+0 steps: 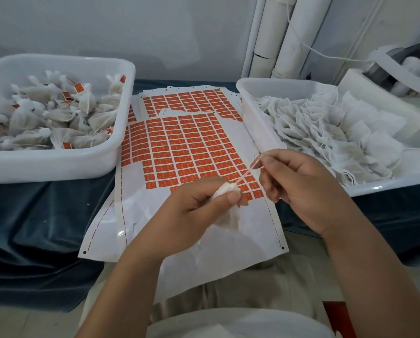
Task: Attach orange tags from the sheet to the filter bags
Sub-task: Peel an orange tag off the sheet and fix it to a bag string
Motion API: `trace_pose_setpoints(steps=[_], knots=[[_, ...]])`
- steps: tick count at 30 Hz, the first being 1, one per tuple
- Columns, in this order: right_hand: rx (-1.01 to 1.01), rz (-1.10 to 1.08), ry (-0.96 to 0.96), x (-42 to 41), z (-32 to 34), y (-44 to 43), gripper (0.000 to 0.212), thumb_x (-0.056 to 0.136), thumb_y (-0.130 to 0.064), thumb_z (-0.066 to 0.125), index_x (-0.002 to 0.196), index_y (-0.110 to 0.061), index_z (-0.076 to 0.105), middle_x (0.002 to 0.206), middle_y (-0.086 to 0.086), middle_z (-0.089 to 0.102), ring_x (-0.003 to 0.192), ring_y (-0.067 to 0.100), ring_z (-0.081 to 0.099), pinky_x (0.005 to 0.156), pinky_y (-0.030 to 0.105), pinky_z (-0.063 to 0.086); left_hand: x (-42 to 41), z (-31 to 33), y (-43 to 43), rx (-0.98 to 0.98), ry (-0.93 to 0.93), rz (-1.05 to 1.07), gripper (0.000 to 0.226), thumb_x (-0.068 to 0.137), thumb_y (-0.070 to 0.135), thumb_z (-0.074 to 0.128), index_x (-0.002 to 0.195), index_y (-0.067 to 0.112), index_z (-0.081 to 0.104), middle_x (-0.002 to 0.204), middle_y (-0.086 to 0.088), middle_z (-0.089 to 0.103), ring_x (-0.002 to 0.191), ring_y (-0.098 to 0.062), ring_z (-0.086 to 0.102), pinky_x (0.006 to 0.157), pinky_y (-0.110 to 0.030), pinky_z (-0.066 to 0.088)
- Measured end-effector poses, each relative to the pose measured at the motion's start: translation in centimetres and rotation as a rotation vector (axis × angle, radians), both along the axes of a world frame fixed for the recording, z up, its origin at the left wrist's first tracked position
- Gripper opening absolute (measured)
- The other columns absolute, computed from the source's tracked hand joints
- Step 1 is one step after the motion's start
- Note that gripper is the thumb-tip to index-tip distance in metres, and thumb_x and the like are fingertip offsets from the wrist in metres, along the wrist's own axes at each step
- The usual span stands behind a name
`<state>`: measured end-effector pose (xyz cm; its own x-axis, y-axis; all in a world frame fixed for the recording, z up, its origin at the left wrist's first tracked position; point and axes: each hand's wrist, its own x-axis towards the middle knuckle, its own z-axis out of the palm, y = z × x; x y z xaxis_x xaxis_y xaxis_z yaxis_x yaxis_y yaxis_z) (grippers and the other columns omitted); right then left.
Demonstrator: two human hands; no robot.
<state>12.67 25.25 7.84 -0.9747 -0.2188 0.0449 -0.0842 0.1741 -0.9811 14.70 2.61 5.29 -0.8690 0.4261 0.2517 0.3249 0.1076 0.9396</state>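
- Nearest: pale clothing (240,323) fills the bottom of the view, and both forearms are cut off by the frame.
- The sheet (179,147) of orange tags (170,175) lies mid-counter. Its bare white end hangs over the counter's near edge.
- The left hand (204,203) grips a filter bag (229,217) above the sheet, with the thumb across the gathered neck. The palm hides much of the bag and its lower body is blurred.
- The right hand (294,181) pinches the string (246,174) at its fingertips. The string runs taut to the bag's neck; its far end is too small to make out.
- The counter (45,215) is draped in dark blue cloth.
- Toward the left edge, the left bin (57,167) holds filled bags with orange tags.
- Toward the right edge, the right bin (253,113) holds flat white bags with strings. Its right end is cut off.
- A second sheet (187,101) lies partly under the first.
- At the far edge are white tubes (289,40). A machine (399,69) in the far right corner is indistinct.
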Motion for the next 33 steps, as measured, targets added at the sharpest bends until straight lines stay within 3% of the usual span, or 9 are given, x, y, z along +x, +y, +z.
trace_pose_setpoints(steps=[5,7,10,12,18,23,26,29,33], knots=[[0.147,-0.009,0.127,0.9,0.2,-1.9,0.025,0.107,-0.036,0.054,0.095,-0.03,0.075,0.069,-0.002,0.066,0.06,0.011,0.059,0.063,0.022,0.052,-0.1,-0.1,0.8,0.027,0.069,0.018,0.022,0.103,0.048,0.055,0.109,0.047,0.076,0.15,0.023,0.051,0.141,-0.007,0.048,0.102,-0.026,0.047],[0.199,0.013,0.165,1.3,0.3,-2.5,0.022,0.108,-0.032,0.056,0.098,-0.031,0.075,0.071,-0.005,0.068,0.062,0.007,0.061,0.062,0.019,0.051,0.0,-0.1,1.1,0.068,0.078,0.052,0.024,0.103,0.045,0.055,0.112,0.043,0.078,0.155,0.025,0.047,0.145,-0.006,0.044,0.107,-0.028,0.044],[0.282,0.075,0.172,1.9,0.4,-3.1,0.019,0.106,-0.035,0.058,0.101,-0.037,0.076,0.074,-0.012,0.07,0.065,0.004,0.064,0.063,0.014,0.05,0.4,0.3,1.4,0.195,0.053,0.084,0.024,0.104,0.038,0.056,0.108,0.036,0.079,0.133,0.021,0.068,0.127,-0.008,0.062,0.098,-0.016,0.051],[0.317,0.082,0.157,2.1,0.5,-3.4,0.021,0.104,-0.037,0.059,0.091,-0.038,0.075,0.072,-0.014,0.07,0.063,0.002,0.064,0.061,0.011,0.049,0.7,0.6,1.4,0.252,0.022,0.128,0.025,0.102,0.036,0.055,0.105,0.034,0.079,0.111,0.021,0.076,0.11,-0.006,0.07,0.089,-0.01,0.051],[0.559,0.122,0.18,2.5,0.8,-3.4,0.024,0.106,-0.036,0.055,0.088,-0.033,0.071,0.079,-0.017,0.07,0.073,0.006,0.066,0.066,0.015,0.047,0.7,0.7,1.1,0.246,-0.021,0.3,0.024,0.095,0.048,0.058,0.099,0.042,0.08,0.103,0.025,0.076,0.107,0.001,0.068,0.08,-0.003,0.048],[0.745,-0.068,0.437,3.1,1.5,-3.5,0.014,0.1,-0.04,0.065,0.098,-0.032,0.076,0.081,-0.016,0.071,0.082,0.005,0.065,0.072,0.015,0.047,-0.1,-0.3,0.8,-0.041,0.04,0.421,0.039,0.091,0.059,0.052,0.088,0.029,0.076,0.084,0.017,0.072,0.087,-0.007,0.067,0.07,-0.013,0.055],[0.861,0.044,0.514,3.3,1.9,-3.3,0.017,0.105,-0.034,0.058,0.105,-0.027,0.074,0.091,-0.015,0.07,0.083,0.005,0.06,0.076,0.013,0.042,-0.2,-0.6,0.9,-0.292,0.123,0.356,0.038,0.091,0.066,0.035,0.082,0.038,0.059,0.075,0.03,0.062,0.085,0.002,0.062,0.07,-0.005,0.045],[0.915,0.146,0.664,3.4,1.8,-3.2,0.018,0.105,-0.023,0.06,0.1,-0.017,0.076,0.088,-0.005,0.071,0.079,0.012,0.06,0.075,0.03,0.051,-0.1,-1.3,0.9,-0.472,0.215,0.254,0.028,0.099,0.056,0.03,0.103,0.039,0.051,0.098,0.032,0.055,0.087,0.007,0.057,0.083,-0.002,0.041],[0.926,0.138,0.816,3.3,1.9,-2.9,0.009,0.097,-0.017,0.074,0.092,-0.014,0.08,0.082,-0.001,0.071,0.075,0.017,0.063,0.069,0.037,0.055,0.2,-1.8,0.3,-0.446,0.116,0.098,0.028,0.105,0.051,0.025,0.102,0.045,0.052,0.107,0.03,0.058,0.11,0.0,0.055,0.092,-0.011,0.04]])
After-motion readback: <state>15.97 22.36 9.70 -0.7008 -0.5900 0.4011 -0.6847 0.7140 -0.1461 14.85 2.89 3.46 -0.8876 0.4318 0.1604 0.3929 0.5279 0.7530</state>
